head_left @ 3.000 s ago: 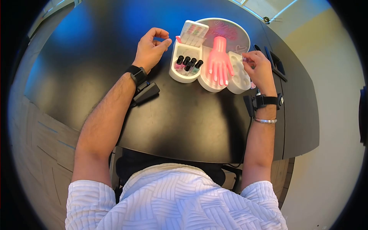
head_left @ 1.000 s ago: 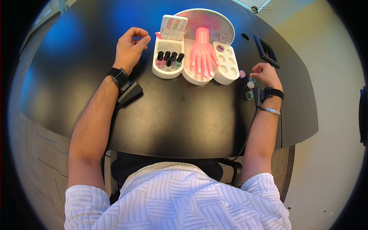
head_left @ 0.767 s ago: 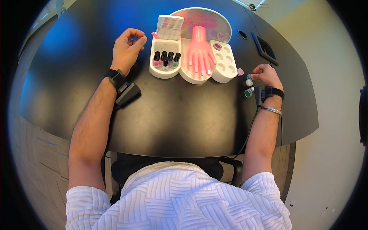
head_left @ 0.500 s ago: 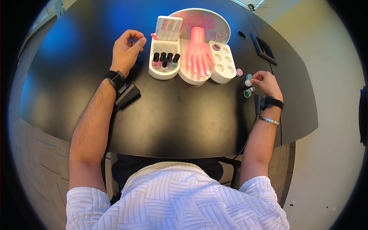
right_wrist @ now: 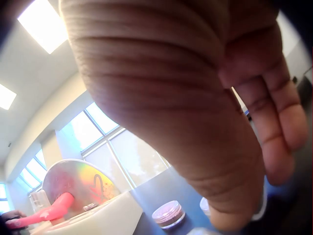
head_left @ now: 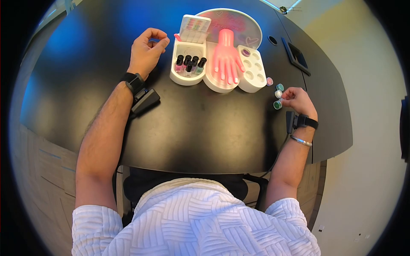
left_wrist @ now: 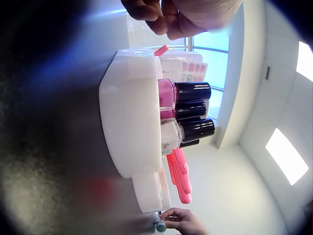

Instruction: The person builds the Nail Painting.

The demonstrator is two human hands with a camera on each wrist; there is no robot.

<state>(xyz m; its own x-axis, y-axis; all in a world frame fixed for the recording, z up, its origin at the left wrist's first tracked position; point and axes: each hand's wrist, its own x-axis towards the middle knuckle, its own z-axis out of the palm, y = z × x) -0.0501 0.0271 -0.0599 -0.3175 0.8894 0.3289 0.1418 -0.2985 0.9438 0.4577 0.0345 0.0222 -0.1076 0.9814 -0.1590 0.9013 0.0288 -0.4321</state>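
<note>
Beside the white display stand [head_left: 183, 79], the left hand [head_left: 146, 52] hovers with loosely curled fingers and holds nothing. At the right, the right hand [head_left: 299, 102] pinches a small jar between thumb and fingers, which largely hide it. Close to those fingertips lie a green jar [head_left: 277, 105], a white jar [head_left: 278, 94] and a teal jar [head_left: 279, 87]. A pink jar [head_left: 269, 81] lies by the stand's round-welled section [head_left: 252, 83], where a purple jar [head_left: 245, 52] fills one well. In the right wrist view the palm [right_wrist: 166, 88] covers much of the scene.
The stand's left compartment holds several black-capped polish bottles [head_left: 195, 60] beneath an upright clear case [head_left: 194, 27]. A pink model hand [head_left: 226, 55] occupies the middle, before a round backboard [head_left: 252, 25]. A dark rectangular frame [head_left: 297, 57] lies at the table's right.
The right hand has come away from the stand to the loose jars, then moved nearer the person, past the teal and white ones. The purple jar now shows in its well. The left hand stays loosely curled.
</note>
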